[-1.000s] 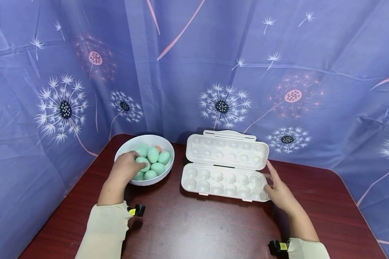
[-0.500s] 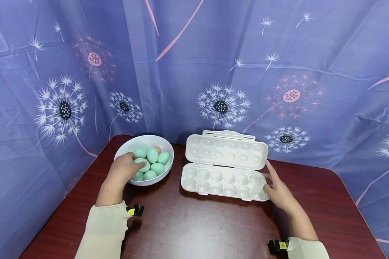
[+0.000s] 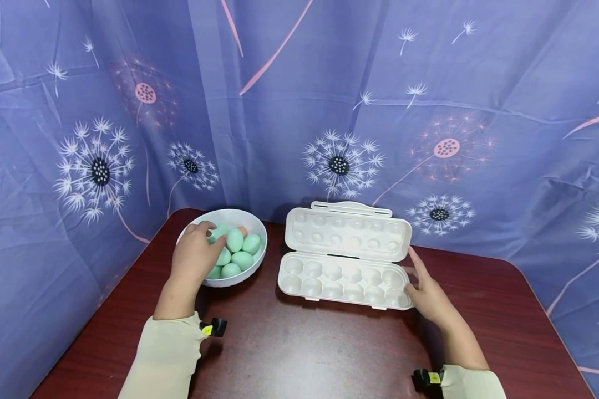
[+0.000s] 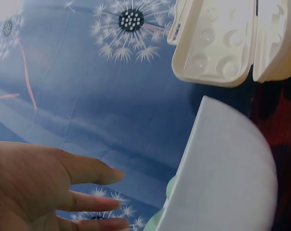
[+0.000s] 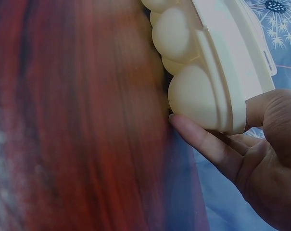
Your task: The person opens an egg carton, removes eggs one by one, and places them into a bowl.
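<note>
My left hand point(image 3: 196, 252) is over the left side of a white bowl point(image 3: 239, 281) filled with pale green eggs point(image 3: 242, 260). Its thumb and fingers stand apart with nothing between them; the fingers look nearly straight in the left wrist view. Part of an orange egg point(image 3: 243, 229) shows at the bowl's back. To the right lies a white plastic egg carton, its lid point(image 3: 349, 235) tipped back and the cups of its base point(image 3: 333, 290) empty. My right hand point(image 5: 260, 161) holds the carton's right end, thumb near the base's front wall and fingers around the end.
Both containers stand toward the back of a dark red wooden table point(image 3: 299, 343). Close behind them hangs a blue curtain point(image 3: 259, 144) with dandelion prints, which also covers the left side. Each wrist carries a small black camera point(image 3: 219, 327).
My left fingers have come off the green egg near the bowl's left side. That hand has shifted slightly up and right, its fingers spread wider. My right hand has stayed at the carton.
</note>
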Tool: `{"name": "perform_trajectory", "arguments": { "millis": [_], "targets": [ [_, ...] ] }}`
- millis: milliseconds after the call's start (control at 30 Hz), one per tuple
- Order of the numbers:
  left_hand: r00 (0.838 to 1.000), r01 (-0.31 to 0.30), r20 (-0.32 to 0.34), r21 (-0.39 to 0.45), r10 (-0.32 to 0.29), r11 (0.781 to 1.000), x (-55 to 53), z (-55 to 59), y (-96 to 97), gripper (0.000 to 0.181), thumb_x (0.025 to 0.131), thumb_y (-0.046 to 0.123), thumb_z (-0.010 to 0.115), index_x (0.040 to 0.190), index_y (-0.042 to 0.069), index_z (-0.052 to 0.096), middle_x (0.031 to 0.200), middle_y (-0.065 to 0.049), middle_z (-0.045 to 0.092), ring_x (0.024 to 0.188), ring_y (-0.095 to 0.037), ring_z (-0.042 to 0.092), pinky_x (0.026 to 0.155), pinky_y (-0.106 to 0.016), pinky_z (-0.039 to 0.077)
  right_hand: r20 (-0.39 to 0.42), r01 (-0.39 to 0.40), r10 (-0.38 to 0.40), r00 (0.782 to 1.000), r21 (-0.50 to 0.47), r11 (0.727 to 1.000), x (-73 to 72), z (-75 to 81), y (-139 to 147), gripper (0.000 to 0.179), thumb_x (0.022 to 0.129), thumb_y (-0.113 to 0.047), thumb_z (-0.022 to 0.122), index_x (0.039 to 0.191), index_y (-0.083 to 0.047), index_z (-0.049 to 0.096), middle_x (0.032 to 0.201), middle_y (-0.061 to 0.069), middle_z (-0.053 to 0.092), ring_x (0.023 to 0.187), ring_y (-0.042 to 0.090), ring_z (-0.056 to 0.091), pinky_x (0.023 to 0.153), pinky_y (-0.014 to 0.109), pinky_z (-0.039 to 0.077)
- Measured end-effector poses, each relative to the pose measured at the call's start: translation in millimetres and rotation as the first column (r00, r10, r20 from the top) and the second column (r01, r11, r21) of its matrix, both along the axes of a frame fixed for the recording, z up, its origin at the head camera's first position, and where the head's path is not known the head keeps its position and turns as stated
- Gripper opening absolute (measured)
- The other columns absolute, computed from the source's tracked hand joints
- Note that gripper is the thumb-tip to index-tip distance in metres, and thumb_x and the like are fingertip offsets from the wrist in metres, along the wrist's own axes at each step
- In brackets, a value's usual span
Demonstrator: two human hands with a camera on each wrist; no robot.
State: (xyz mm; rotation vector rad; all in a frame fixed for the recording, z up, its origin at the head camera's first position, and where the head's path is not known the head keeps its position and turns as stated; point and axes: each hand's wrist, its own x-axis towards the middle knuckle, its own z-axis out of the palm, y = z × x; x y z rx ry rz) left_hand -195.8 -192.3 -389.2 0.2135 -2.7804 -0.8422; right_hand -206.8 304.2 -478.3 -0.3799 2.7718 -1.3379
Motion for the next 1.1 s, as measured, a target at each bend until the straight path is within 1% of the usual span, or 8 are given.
{"name": "perform_trajectory", "arguments": {
  "millis": [100, 300, 367, 500, 600, 800, 967, 1100],
  "targets": [
    [0.998, 0.014, -0.053, 0.015, -0.013, 1.000, -0.4, -0.4, 6.8, 0.041, 0.096, 0.027, 0.060, 0.126, -0.003, 0.062, 0.115, -0.026, 0.063, 0.106, -0.042, 0.063, 0.092, -0.056, 0.049, 0.007, 0.005, -0.005, 1.000, 0.004, 1.000, -0.1, 0.6, 0, 0.090, 0.094, 0.010, 0.048, 0.164, -0.016, -0.003, 0.141, 0.037, 0.050, 0.096, 0.027, 0.065, 0.066, 0.026, 0.057],
    [0.990, 0.044, -0.134, 0.069, -0.034, 0.997, -2.3, -3.0, 22.7, 0.040, 0.095, 0.023, 0.062, 0.127, 0.000, 0.062, 0.114, -0.022, 0.064, 0.105, -0.039, 0.064, 0.091, -0.053, 0.050, 0.026, 0.007, -0.007, 1.000, -0.008, 1.000, -1.0, 0.7, 1, 0.091, 0.094, 0.010, 0.047, 0.164, -0.019, -0.004, 0.143, 0.038, 0.049, 0.087, 0.022, 0.067, 0.065, 0.027, 0.058],
    [0.987, 0.060, -0.154, 0.073, -0.048, 0.996, -3.1, -4.9, 28.1, 0.039, 0.095, 0.023, 0.062, 0.127, 0.001, 0.062, 0.113, -0.021, 0.065, 0.105, -0.037, 0.065, 0.092, -0.052, 0.050, 0.026, 0.007, -0.006, 1.000, -0.008, 1.000, -1.3, 0.1, 1, 0.091, 0.094, 0.010, 0.047, 0.164, -0.018, -0.004, 0.143, 0.038, 0.049, 0.087, 0.021, 0.068, 0.066, 0.026, 0.058],
    [0.979, 0.104, -0.185, 0.067, -0.090, 0.992, -4.5, -9.2, 38.2, 0.034, 0.095, 0.023, 0.061, 0.123, 0.002, 0.065, 0.110, -0.019, 0.066, 0.102, -0.037, 0.065, 0.090, -0.051, 0.051, 0.016, 0.008, -0.008, 1.000, -0.003, 1.000, -1.9, -0.8, 2, 0.090, 0.094, 0.010, 0.046, 0.164, -0.017, -0.004, 0.142, 0.038, 0.049, 0.089, 0.020, 0.067, 0.066, 0.026, 0.058],
    [0.975, 0.127, -0.190, 0.062, -0.113, 0.990, -4.6, -12.3, 43.8, 0.032, 0.094, 0.021, 0.063, 0.120, 0.003, 0.067, 0.109, -0.019, 0.067, 0.101, -0.037, 0.066, 0.088, -0.051, 0.052, 0.010, 0.008, -0.008, 1.000, 0.003, 1.000, -2.0, -1.1, 2, 0.090, 0.093, 0.009, 0.046, 0.164, -0.016, -0.004, 0.142, 0.038, 0.050, 0.088, 0.019, 0.067, 0.066, 0.025, 0.058],
    [0.973, 0.167, -0.166, 0.043, -0.158, 0.985, -5.3, -16.1, 53.8, 0.033, 0.094, 0.021, 0.066, 0.121, 0.003, 0.068, 0.111, -0.018, 0.066, 0.104, -0.035, 0.066, 0.090, -0.049, 0.053, 0.016, 0.016, -0.016, 1.000, 0.009, 1.000, -1.3, 1.3, 2, 0.089, 0.094, 0.008, 0.046, 0.164, -0.017, -0.003, 0.144, 0.035, 0.050, 0.080, 0.015, 0.066, 0.064, 0.026, 0.057],
    [0.961, 0.212, -0.184, 0.016, -0.206, 0.977, -4.4, -18.7, 61.4, 0.031, 0.093, 0.017, 0.065, 0.120, 0.002, 0.068, 0.111, -0.018, 0.066, 0.104, -0.033, 0.066, 0.091, -0.049, 0.054, 0.036, 0.015, -0.015, 0.999, -0.004, 1.000, -0.2, 1.2, 1, 0.087, 0.097, 0.005, 0.046, 0.164, -0.019, -0.004, 0.146, 0.034, 0.048, 0.072, 0.012, 0.065, 0.062, 0.026, 0.056],
    [0.955, 0.240, -0.183, 0.010, -0.234, 0.971, -2.0, -19.2, 64.5, 0.031, 0.093, 0.017, 0.065, 0.120, 0.002, 0.068, 0.110, -0.016, 0.066, 0.102, -0.032, 0.066, 0.091, -0.048, 0.054, 0.018, 0.019, -0.019, 1.000, 0.000, 1.000, -0.3, -0.4, 1, 0.083, 0.098, 0.003, 0.045, 0.164, -0.016, -0.002, 0.145, 0.033, 0.050, 0.075, 0.009, 0.065, 0.066, 0.024, 0.055]
  ]
}}
